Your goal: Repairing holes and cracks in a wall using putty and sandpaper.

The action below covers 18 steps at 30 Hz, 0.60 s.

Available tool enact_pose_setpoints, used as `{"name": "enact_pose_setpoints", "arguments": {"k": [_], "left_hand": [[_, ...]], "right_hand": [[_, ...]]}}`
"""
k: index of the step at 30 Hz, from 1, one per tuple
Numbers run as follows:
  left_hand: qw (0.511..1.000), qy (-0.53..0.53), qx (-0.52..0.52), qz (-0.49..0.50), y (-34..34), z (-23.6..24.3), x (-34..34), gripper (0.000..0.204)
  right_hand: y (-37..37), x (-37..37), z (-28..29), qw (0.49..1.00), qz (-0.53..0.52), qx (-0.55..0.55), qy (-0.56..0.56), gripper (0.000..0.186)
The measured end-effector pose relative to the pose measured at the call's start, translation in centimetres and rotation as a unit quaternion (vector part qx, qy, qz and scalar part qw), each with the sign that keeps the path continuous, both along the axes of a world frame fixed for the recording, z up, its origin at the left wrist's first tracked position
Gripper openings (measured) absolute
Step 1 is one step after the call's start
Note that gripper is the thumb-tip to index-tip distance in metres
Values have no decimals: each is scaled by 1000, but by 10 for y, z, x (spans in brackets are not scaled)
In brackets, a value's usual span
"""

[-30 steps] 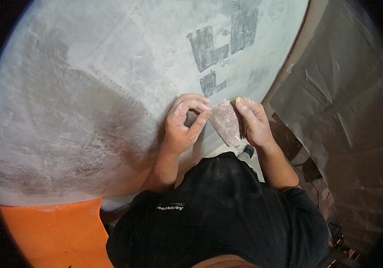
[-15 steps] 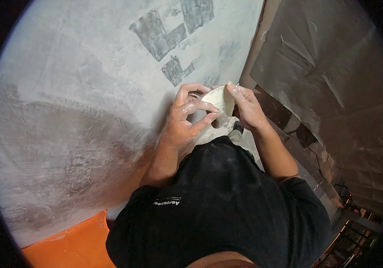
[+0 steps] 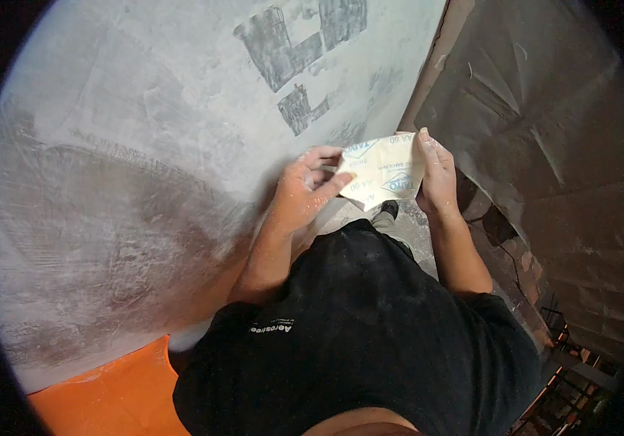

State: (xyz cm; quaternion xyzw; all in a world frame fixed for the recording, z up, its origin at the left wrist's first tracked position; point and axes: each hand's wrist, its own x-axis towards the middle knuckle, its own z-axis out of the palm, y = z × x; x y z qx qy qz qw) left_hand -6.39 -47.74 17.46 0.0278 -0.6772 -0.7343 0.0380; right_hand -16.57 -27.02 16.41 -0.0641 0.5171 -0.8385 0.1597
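Observation:
A piece of sandpaper (image 3: 376,165), its cream printed backing turned up, spans the space between my hands above my black shirt. My left hand (image 3: 304,190), dusted white, pinches the sheet's left edge with its thumb on the front. My right hand (image 3: 435,178) grips the right edge, thumb upright along it. The large pale grey plastered surface (image 3: 145,167) rises just beyond and to the left of the hands, with darker rubbed patches near its top.
A crumpled dark grey sheet (image 3: 559,182) covers the right side. An orange sheet (image 3: 108,385) lies at lower left. My shoe (image 3: 389,209) shows on the dusty floor below my hands. Dark metal grating (image 3: 559,392) sits at lower right.
The sandpaper has turned from its gritty face to its printed backing and now lies flatter and wider. Both hands have moved apart slightly, my right hand rightward. The view has shifted too.

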Motion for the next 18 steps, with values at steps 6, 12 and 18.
{"name": "enact_pose_setpoints", "arguments": {"k": [6, 12, 18], "left_hand": [[969, 200, -145, -2, 5, 5, 3, 37], [958, 133, -245, -74, -5, 11, 11, 34], [946, 163, -280, 13, -4, -10, 9, 28]], "right_hand": [[-5, -11, -13, 999, 1, 22, -50, 38], [-3, -10, -17, 995, 34, -4, -97, 36], [-4, -3, -15, 990, 71, -45, -114, 40]]}}
